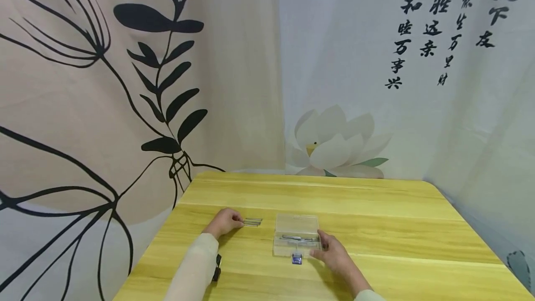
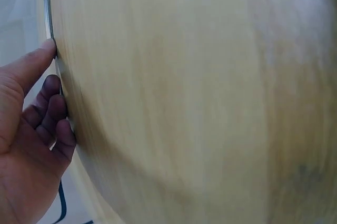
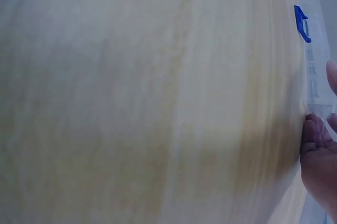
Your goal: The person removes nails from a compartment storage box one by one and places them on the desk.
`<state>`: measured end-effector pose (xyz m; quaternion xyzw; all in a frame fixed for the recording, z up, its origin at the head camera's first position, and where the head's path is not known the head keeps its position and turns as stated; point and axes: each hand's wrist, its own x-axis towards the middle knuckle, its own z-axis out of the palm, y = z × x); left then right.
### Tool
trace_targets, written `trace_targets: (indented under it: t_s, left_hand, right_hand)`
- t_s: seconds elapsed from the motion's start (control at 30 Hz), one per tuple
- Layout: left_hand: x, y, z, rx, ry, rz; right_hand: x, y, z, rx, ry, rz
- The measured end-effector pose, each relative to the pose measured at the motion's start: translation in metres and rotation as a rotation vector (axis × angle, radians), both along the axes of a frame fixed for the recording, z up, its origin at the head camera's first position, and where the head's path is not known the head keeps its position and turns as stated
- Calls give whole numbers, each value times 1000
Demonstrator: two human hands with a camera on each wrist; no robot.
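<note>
Several thin metal rods [image 1: 252,222] lie side by side on the table, left of the box. My left hand [image 1: 227,222] pinches them at their left end, its fingertips low at the tabletop. In the left wrist view, the thumb lies against a slim metal rod [image 2: 48,11], and the other fingers are curled. A clear plastic box [image 1: 286,250] stands with its lid [image 1: 296,223] raised at the back and a blue latch [image 1: 296,258] at the front. More metal rods [image 1: 298,238] lie inside. My right hand [image 1: 334,252] grips the box's right side, thumb in front and fingers behind.
The yellow wood-grain table [image 1: 376,217] extends to both sides and behind the box. A curtain [image 1: 242,82] with printed plants and characters hangs beyond its back edge. A black strap [image 1: 216,268] is by the left wrist.
</note>
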<state>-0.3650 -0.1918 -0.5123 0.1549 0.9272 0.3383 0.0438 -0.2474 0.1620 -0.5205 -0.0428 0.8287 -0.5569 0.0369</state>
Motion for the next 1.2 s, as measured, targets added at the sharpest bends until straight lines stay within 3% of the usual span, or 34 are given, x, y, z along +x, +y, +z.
trace_targets:
  t_s: [0.27,0.47,0.87,1.0,1.2]
  left_hand:
    - [-4,2,2,48,16,33]
    - [-2,11,16,129,10,35]
    - [4,72,43,177,-9,-156]
    - [10,94,46,173,-11,-203]
    - [21,122,42,196,-22,-242]
  right_hand:
    - [3,5,3,-11,-3,12]
    - [2,5,1,15,21,-6]
    - [0,1,6,43,22,-14]
    - [-1,2,6,25,30,27]
    - [-2,4,3,-24,43,97]
